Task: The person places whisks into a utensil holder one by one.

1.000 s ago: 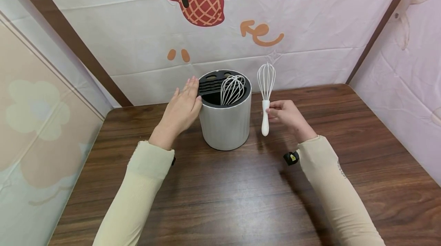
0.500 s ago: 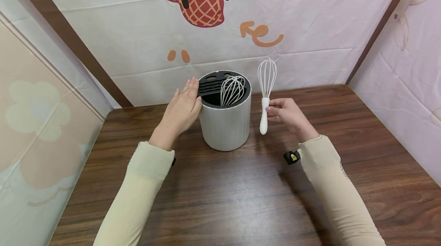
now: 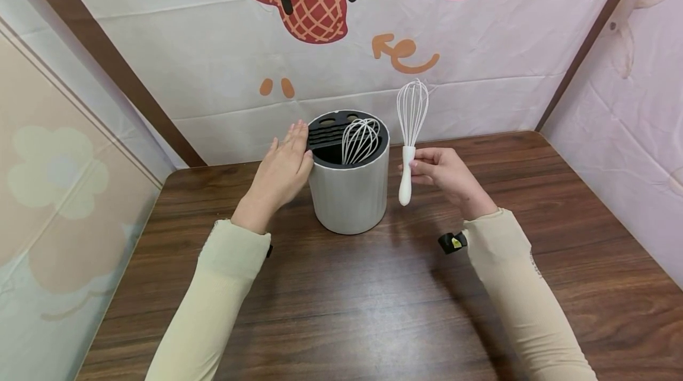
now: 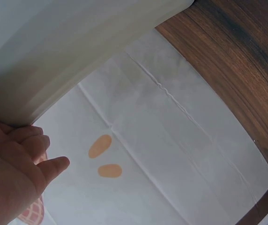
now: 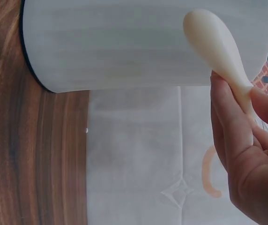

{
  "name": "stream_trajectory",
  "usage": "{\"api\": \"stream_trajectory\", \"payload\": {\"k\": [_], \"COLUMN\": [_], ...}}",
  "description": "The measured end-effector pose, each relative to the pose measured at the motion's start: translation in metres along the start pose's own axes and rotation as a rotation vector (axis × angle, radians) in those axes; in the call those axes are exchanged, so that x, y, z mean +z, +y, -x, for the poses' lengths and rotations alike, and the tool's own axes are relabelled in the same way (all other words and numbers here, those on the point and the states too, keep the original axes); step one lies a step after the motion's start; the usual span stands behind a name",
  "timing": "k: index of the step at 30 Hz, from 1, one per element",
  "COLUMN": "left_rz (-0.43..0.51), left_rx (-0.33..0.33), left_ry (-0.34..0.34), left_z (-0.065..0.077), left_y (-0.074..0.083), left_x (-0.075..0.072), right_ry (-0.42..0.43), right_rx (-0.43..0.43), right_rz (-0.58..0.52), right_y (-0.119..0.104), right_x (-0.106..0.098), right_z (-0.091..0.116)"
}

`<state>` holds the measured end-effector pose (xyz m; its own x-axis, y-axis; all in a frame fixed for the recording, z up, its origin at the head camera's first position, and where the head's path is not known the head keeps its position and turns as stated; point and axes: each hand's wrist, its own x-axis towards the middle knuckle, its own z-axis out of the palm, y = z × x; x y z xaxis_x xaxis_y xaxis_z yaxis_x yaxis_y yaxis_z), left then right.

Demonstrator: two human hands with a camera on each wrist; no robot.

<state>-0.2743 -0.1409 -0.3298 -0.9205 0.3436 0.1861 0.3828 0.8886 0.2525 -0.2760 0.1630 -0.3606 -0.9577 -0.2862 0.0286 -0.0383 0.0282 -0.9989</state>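
A white utensil holder [image 3: 349,203] with a black slotted top [image 3: 326,135] stands on the table near the back. One whisk [image 3: 360,141] is in its large opening, wire loops up and handle hidden inside. My left hand [image 3: 283,170] rests on the holder's left rim with fingers straight; in the left wrist view the hand [image 4: 17,159] lies against the holder's side [image 4: 54,56]. To the right of the holder, my right hand [image 3: 443,173] pinches a second white whisk [image 3: 407,176] by its handle, loops upward. The right wrist view shows that handle [image 5: 216,44] between thumb and fingers.
The brown wooden table [image 3: 341,310] ends at a printed cloth backdrop [image 3: 213,61] close behind the holder. Cloth side walls [image 3: 629,132] stand at the left and right. A black strap [image 3: 452,243] shows at the right wrist.
The right hand has raised its whisk slightly, and the handle end has shifted a little toward the holder. The left hand and the whisk in the holder stay put.
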Motion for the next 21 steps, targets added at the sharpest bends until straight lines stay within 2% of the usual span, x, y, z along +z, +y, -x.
{"api": "stream_trajectory", "payload": {"k": [8, 21], "left_rz": [0.003, 0.008], "left_rx": [-0.007, -0.009], "left_ry": [-0.013, -0.017], "left_z": [0.001, 0.001], "left_y": [0.001, 0.001], "left_x": [-0.001, -0.002], "right_ry": [-0.029, -0.038], "right_rx": [-0.067, -0.075], "right_rz": [-0.068, -0.129], "right_y": [-0.006, -0.025], "right_x": [0.002, 0.009], "right_z": [0.001, 0.004]}}
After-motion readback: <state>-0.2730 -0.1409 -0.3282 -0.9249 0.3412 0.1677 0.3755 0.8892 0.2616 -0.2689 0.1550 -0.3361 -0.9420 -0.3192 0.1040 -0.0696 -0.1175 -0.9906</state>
